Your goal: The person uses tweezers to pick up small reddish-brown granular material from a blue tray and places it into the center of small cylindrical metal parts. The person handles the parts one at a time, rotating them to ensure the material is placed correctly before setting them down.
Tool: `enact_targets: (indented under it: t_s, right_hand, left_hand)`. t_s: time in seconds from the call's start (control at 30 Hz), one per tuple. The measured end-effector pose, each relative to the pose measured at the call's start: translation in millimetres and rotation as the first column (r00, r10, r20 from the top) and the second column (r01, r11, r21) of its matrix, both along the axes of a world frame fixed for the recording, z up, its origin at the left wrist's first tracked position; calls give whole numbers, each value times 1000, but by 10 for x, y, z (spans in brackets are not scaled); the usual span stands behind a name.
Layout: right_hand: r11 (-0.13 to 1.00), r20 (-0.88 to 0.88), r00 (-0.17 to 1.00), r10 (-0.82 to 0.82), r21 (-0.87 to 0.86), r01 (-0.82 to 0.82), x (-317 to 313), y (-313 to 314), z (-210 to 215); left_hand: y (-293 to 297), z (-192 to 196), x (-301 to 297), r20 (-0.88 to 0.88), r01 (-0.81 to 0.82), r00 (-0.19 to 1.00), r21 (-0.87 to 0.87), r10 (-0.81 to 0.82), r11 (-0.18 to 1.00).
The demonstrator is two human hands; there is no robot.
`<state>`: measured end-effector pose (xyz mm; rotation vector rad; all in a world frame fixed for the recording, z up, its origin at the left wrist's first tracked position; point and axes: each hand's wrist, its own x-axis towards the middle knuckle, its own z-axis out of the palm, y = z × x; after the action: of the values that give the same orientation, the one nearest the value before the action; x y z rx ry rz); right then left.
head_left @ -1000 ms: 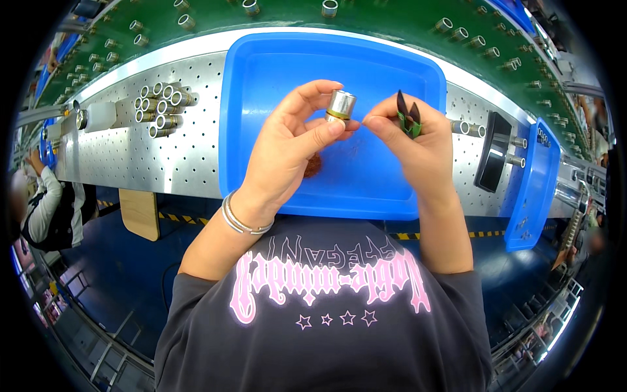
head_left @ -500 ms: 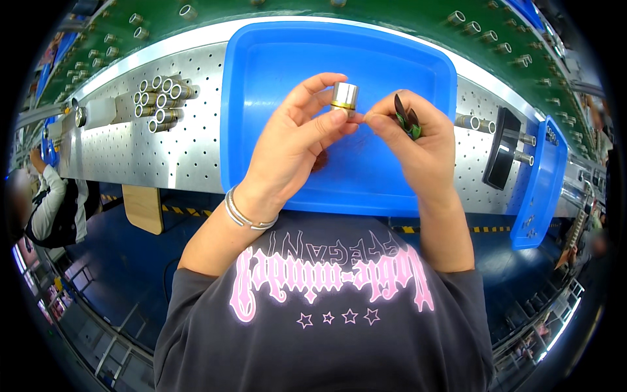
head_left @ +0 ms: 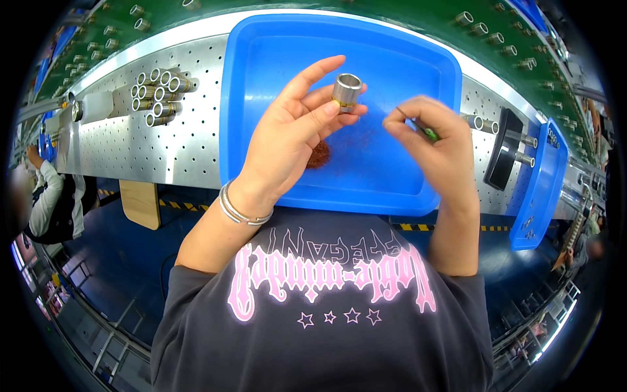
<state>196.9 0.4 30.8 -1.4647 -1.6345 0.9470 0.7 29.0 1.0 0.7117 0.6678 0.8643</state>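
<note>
A: Two hands are up over the tray, near the middle of the frame. Your left hand pinches a ring between thumb and fingertips, the forefinger spread upward; that short metal sleeve with a brass band sits just above centre, clear of the tray floor.

B: And the right?

A: Your right hand is pressed together around a thin tool with a green grip. Its tip points toward the ring and stands near it, not touching.

B: What could go wrong?

A: As I judge it, your hold on the ring is light, only at the fingertips. A push from the tool could twist it loose, and it would drop into the tray or roll off the near edge toward your lap. The tip could also slip off the smooth metal toward your left thumb.

B: Anything around you?

A: A reddish clump of fine shavings lies on the tray floor under your left palm. Farther off, a stack of tubes lies on the perforated bench at upper left. A black fixture with pegs stands at the right, a second tray tilted beside it. Farthest up, more sleeves dot the green belt. Nothing stands between tool and ring.
</note>
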Motion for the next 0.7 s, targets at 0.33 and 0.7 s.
enact_targets:
  t_s: [0.33,0.7]
  right_hand:
    - [969,136,967,217,88,-230,23,245,24]
    - [985,-9,997,-79,155,79,-73,88,43]
  left_hand:
    - [-46,12,11,-167,242,963,178,-213,954]
    - [-29,56,-13,28,66,998,-90,-63,994]
